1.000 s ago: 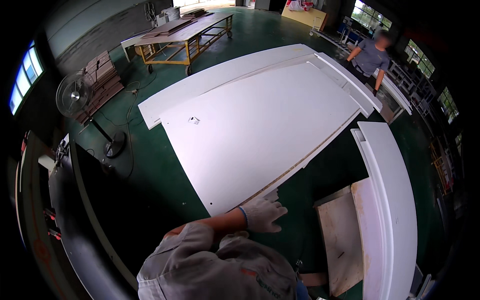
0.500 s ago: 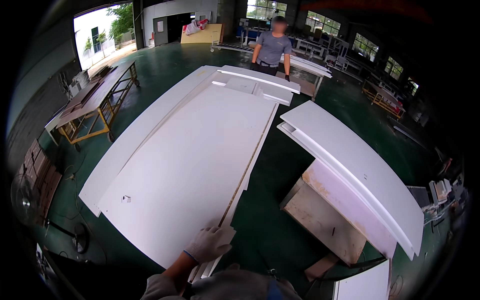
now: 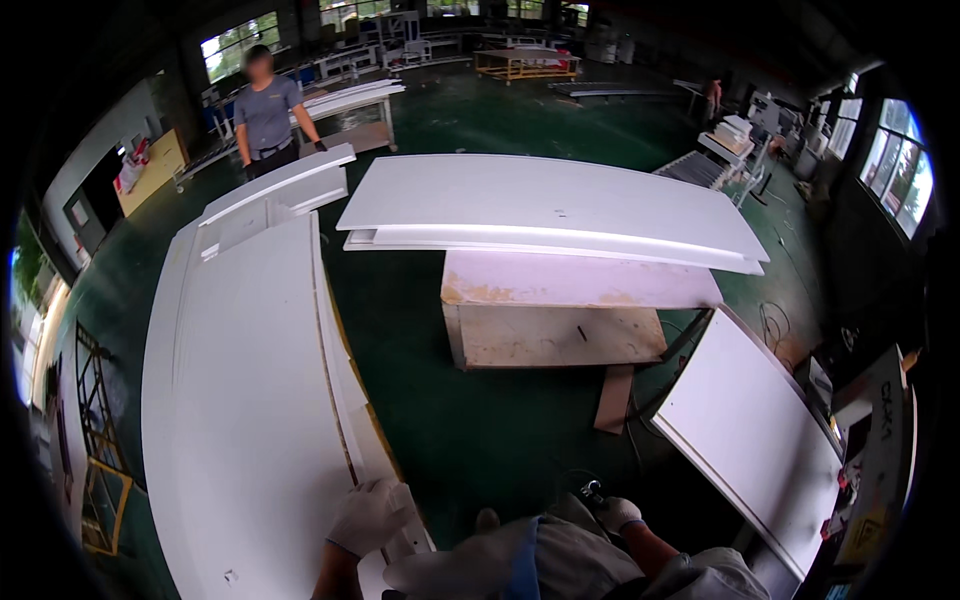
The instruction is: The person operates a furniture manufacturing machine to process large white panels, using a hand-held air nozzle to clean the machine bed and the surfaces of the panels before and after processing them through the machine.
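My left hand (image 3: 370, 515), in a white glove, rests at the near right edge of a large white panel (image 3: 240, 380), its fingers curled over that edge. A thin brown line runs lengthwise along this side of the panel, and more boards show beneath it. My right hand (image 3: 620, 514), also gloved, is low in front of my body with its fingers closed. A small shiny metal piece (image 3: 592, 490) sticks out by these fingers; its kind is too small to make out.
Right of centre, white panels (image 3: 540, 200) lie on a worn wooden box stand (image 3: 560, 335). Another white board (image 3: 760, 430) stands near my right side, by a machine (image 3: 880, 460). A co-worker (image 3: 268, 115) stands beyond the far end of the left stack. Cables trail over the green floor (image 3: 500, 430).
My view has swung to the right, so the panels appear further left. My right hand has come into view with the metal piece. My left hand remains at the panel's edge.
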`<state>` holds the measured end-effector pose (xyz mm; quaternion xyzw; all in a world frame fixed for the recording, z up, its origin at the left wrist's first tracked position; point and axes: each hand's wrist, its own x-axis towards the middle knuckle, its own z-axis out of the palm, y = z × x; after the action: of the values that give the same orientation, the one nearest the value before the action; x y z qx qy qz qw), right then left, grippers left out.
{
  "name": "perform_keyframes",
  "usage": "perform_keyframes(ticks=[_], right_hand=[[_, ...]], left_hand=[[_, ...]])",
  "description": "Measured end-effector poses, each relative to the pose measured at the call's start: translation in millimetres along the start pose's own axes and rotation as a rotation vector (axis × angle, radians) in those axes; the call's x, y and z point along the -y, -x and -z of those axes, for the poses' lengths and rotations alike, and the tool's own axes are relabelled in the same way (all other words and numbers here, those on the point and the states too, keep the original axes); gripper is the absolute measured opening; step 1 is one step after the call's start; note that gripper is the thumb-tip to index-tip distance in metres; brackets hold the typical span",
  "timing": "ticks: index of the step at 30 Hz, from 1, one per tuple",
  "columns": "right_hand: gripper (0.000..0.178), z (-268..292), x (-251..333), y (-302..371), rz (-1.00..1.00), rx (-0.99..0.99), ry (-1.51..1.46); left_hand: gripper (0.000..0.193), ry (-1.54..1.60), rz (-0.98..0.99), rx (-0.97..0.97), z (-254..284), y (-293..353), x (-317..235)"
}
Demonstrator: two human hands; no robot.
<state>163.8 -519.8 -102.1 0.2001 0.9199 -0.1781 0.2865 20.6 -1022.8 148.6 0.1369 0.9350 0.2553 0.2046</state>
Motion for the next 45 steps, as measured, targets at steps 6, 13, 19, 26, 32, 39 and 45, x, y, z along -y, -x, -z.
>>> perform_keyframes(ticks=[6, 13, 19, 26, 32, 39, 45], right_hand=[[0.032, -40.0, -54.9, 97.5, -0.231, -0.179, -0.158], [0.04, -28.4, -115.6, 177.4, -0.836, -0.615, -0.414], [0.051, -30.3, -180.2, 187.9, -1.184, -0.829, -0.799], [0.046, -71.2, -255.7, 225.7, -1.519, -1.583, -1.944], [0.03, -72.3, -226.1, 234.9, -0.783, -0.737, -1.053], [0.043, -18.1, -254.0, 204.8, -0.723, -0.679, -1.731], [0.049, 58.9, -292.3, 168.1, -0.522, -0.517, -1.568]], left_hand=[[0.065, -0.161, -0.106, 0.12, 12.3, -38.3, -0.9], [0.063, -0.419, -0.257, 0.262, -5.8, -81.6, -18.0], [0.066, -0.291, -0.337, 0.238, -9.8, -82.2, -22.2], [0.06, -0.392, -0.257, 0.225, -6.8, -112.8, -62.6], [0.061, -0.506, -0.653, 0.17, -77.4, -161.3, -186.7], [0.054, -0.419, -0.661, 0.427, -172.2, -108.9, -277.1], [0.052, -0.324, -0.398, 0.325, -202.0, -41.3, -262.6]])
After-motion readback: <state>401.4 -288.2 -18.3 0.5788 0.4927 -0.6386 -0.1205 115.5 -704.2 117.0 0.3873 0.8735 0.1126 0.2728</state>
